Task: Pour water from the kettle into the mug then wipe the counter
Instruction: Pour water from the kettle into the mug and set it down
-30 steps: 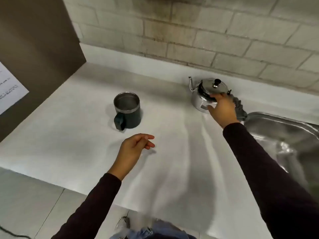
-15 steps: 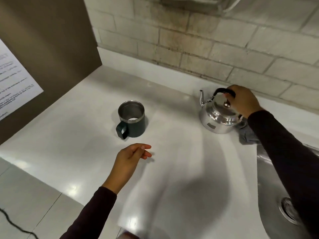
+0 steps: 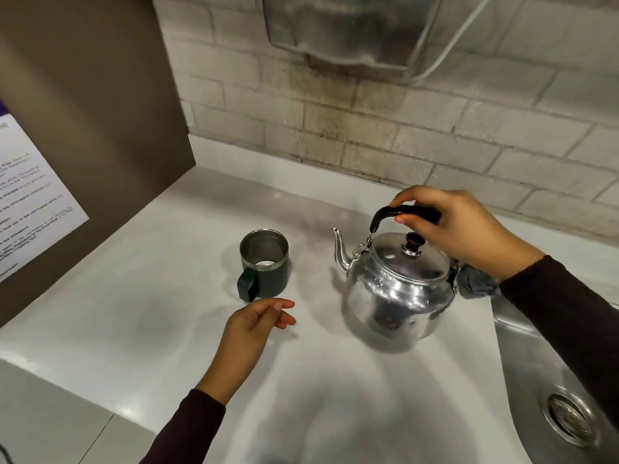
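Step 1, pouring: our right hand (image 3: pixel 469 229) clasped the kettle (image 3: pixel 395 289) handle, centre-right; left hand (image 3: pixel 254 326) loose, empty, beside the mug (image 3: pixel 264 266), centre. Next we judged: tilt spout over mug.

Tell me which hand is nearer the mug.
The left. The left hand hangs open just in front of the mug, close to its handle but not touching. The right hand is off to the mug's right, its grip closed on the kettle handle.
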Action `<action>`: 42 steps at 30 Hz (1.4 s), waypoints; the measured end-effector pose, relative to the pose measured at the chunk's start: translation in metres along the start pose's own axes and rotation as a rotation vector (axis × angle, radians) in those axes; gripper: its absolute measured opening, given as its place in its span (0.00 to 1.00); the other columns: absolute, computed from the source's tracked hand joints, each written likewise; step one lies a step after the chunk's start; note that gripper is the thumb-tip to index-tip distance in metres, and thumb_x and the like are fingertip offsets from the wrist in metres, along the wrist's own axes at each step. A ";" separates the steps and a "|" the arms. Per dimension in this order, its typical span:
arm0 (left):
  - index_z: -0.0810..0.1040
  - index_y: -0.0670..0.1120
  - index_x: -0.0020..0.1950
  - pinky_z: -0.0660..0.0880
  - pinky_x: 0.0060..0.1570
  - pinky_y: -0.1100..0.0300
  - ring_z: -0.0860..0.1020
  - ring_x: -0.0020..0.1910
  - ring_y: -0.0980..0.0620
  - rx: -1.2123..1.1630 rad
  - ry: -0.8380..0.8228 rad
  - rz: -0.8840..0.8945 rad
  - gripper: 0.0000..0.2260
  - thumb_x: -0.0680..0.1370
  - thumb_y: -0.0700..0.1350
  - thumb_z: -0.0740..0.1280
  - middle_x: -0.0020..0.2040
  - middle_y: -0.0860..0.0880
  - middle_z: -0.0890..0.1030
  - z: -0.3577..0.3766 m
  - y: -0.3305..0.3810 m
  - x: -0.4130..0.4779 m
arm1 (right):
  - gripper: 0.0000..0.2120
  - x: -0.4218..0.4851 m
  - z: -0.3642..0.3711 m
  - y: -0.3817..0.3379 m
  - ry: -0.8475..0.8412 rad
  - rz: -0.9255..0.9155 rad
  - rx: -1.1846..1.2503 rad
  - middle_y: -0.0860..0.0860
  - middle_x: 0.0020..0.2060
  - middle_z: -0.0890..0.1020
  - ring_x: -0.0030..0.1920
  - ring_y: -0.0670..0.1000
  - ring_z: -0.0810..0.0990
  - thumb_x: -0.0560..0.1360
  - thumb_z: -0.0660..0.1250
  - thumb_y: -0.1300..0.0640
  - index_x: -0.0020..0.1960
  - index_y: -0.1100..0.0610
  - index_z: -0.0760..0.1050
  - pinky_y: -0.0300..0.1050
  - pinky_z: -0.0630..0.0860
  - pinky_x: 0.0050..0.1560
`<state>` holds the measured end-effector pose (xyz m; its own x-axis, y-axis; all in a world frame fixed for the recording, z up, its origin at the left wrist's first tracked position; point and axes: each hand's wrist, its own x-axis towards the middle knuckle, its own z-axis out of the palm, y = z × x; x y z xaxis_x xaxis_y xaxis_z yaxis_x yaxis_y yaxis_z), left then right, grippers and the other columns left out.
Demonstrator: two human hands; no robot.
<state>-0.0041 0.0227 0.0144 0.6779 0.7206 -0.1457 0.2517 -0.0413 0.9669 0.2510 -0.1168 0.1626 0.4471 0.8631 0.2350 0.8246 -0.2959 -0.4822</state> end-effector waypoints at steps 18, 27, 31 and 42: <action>0.82 0.57 0.45 0.73 0.47 0.64 0.82 0.40 0.60 -0.091 0.049 0.012 0.12 0.79 0.47 0.60 0.41 0.57 0.86 -0.043 -0.007 -0.011 | 0.09 0.054 0.038 -0.092 -0.293 -0.258 -0.409 0.47 0.49 0.84 0.48 0.50 0.81 0.74 0.67 0.52 0.54 0.48 0.80 0.48 0.79 0.48; 0.82 0.58 0.46 0.72 0.46 0.67 0.81 0.41 0.62 -0.102 0.051 0.003 0.12 0.80 0.47 0.59 0.41 0.58 0.85 -0.055 -0.008 -0.009 | 0.09 0.078 0.052 -0.106 -0.332 -0.251 -0.433 0.47 0.49 0.84 0.44 0.46 0.79 0.74 0.67 0.52 0.54 0.49 0.80 0.41 0.75 0.42; 0.82 0.57 0.46 0.72 0.47 0.66 0.81 0.41 0.61 -0.113 0.054 0.013 0.12 0.79 0.47 0.59 0.40 0.57 0.86 -0.058 -0.007 -0.006 | 0.09 0.083 0.055 -0.108 -0.353 -0.270 -0.444 0.46 0.47 0.85 0.38 0.41 0.73 0.74 0.67 0.52 0.53 0.49 0.80 0.28 0.65 0.34; 0.82 0.59 0.45 0.75 0.53 0.60 0.81 0.41 0.60 -0.101 0.056 0.020 0.12 0.79 0.47 0.59 0.39 0.58 0.85 -0.062 -0.006 -0.001 | 0.07 0.096 0.051 -0.118 -0.411 -0.259 -0.508 0.38 0.32 0.74 0.30 0.36 0.72 0.72 0.69 0.50 0.50 0.47 0.80 0.34 0.67 0.29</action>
<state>-0.0493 0.0648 0.0217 0.6415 0.7582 -0.1169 0.1656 0.0119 0.9861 0.1791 0.0215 0.1991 0.1294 0.9868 -0.0976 0.9915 -0.1277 0.0241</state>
